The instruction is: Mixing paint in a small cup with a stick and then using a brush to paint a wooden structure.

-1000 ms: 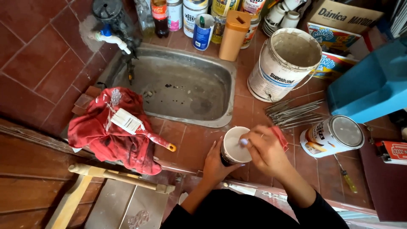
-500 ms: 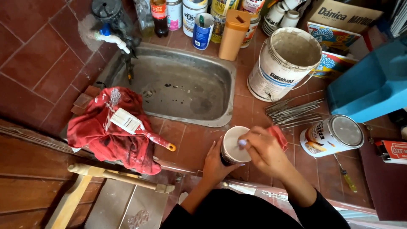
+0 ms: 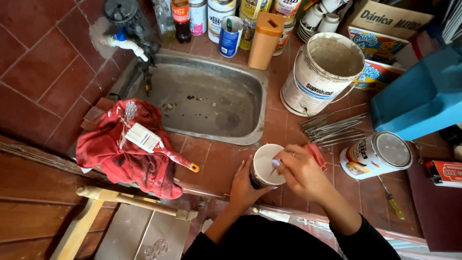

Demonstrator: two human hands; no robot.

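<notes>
One white cup [image 3: 263, 166] is standing at the near edge of the tiled desk [image 3: 211, 159], just in front of the single metal sink [image 3: 202, 96], and its mouth is facing up toward the camera. The person's left hand [image 3: 245, 185] is wrapping around the cup's near-left side, grasping it. The right hand [image 3: 303, 171] is hovering over the cup's right rim, fingers pinched on a thin stick [image 3: 276, 166] whose tip is dipping into the cup; the stick's long axis is running from right down to the left. A red cloth [image 3: 315, 154] is showing just behind that hand; whether the hand is also gripping it cannot be told.

To the left, one red rag [image 3: 130, 149] is lying beside the sink with one paintbrush [image 3: 154, 143] resting on it, bristles to the far left and its orange-tipped handle pointing near-right. To the far right, one open white bucket [image 3: 322, 72] is standing upright. One closed paint can [image 3: 375, 155] is lying tilted to the right of the hands, and a bundle of thin metal rods [image 3: 332, 129] is lying between bucket and can. One screwdriver [image 3: 390, 200] is lying near the can.
</notes>
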